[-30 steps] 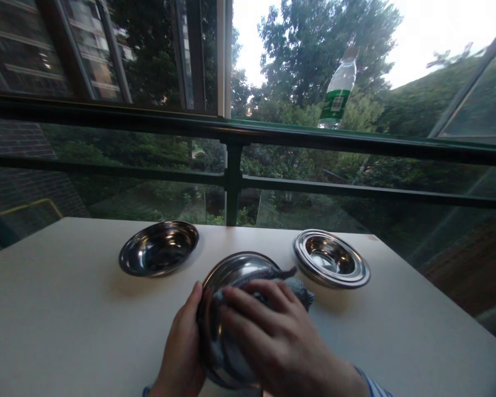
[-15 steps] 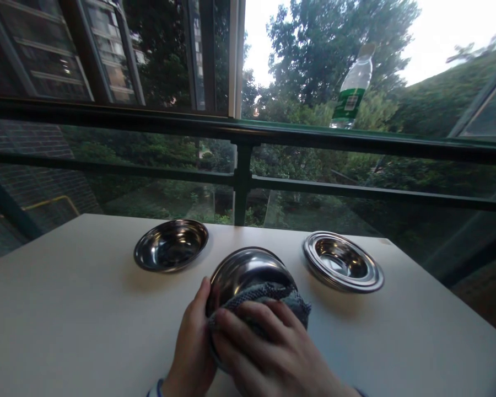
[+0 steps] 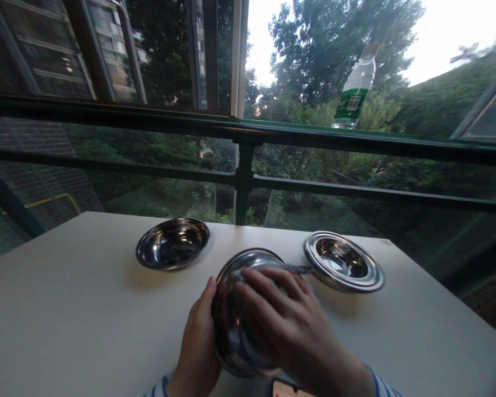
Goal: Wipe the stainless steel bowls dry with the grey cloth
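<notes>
My left hand (image 3: 198, 336) grips a shiny metal bowl (image 3: 235, 331) by its left rim, thumb along the edge. The bowl is tilted with its rounded outside facing up toward me. Over its upper right side lies my right hand (image 3: 287, 317), pressing a dark grey checked cloth (image 3: 295, 269) against the metal. Most of the cloth is hidden beneath the fingers. Behind and to the left, another metal bowl (image 3: 173, 245) sits mouth up on the table. To the right is a stack of metal bowls (image 3: 343, 262), also mouth up.
The white table (image 3: 86, 309) reaches to a dark green railing (image 3: 169, 124) with glass below it. A plastic bottle with a green label (image 3: 353, 96) stands on the railing at the right. A phone (image 3: 287, 389) shows partly at the bottom edge, below my right hand.
My right hand has moved up across the bowl with the cloth, uncovering the bowl's lower part. The phone's edge has come into sight. My left hand still holds the rim.
</notes>
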